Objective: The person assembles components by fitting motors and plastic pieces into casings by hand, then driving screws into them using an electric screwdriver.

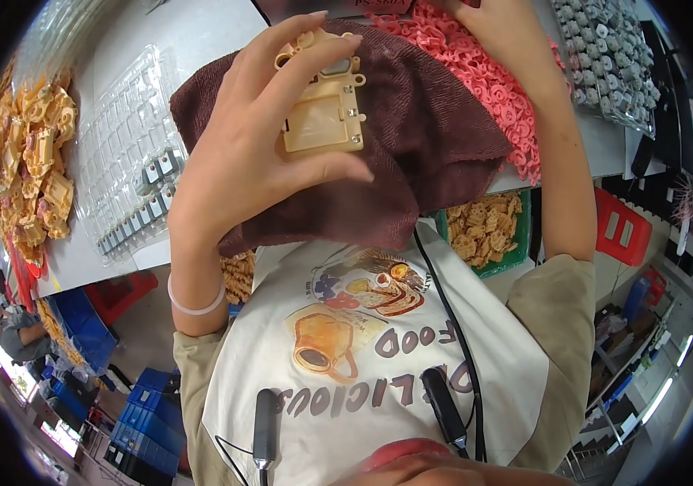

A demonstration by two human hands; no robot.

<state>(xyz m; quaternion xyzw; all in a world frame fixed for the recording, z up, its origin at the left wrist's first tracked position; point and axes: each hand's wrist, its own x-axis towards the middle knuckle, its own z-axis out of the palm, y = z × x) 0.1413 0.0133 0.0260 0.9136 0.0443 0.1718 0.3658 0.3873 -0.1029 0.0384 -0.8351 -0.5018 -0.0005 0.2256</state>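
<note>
My left hand (253, 121) grips a cream-coloured plastic housing (322, 121) with a rectangular recess and small metal inserts. Its fingers curl over the housing's far end and the thumb lies along the near side. Beneath them a dark brown cloth (419, 121) spreads over the table edge. At the top right, my right hand (502, 28) reaches over a heap of small pink plastic pieces (476, 73). The upper edge of the picture cuts off its fingers, so I cannot see what they touch.
At the left lie a pile of similar cream housings (34, 162) and a clear blister tray (111, 138) partly filled with small metal-grey parts. Another tray of grey parts (609, 65) stands far right. Below the table are a green bin (524, 235) and a red stool (622, 227).
</note>
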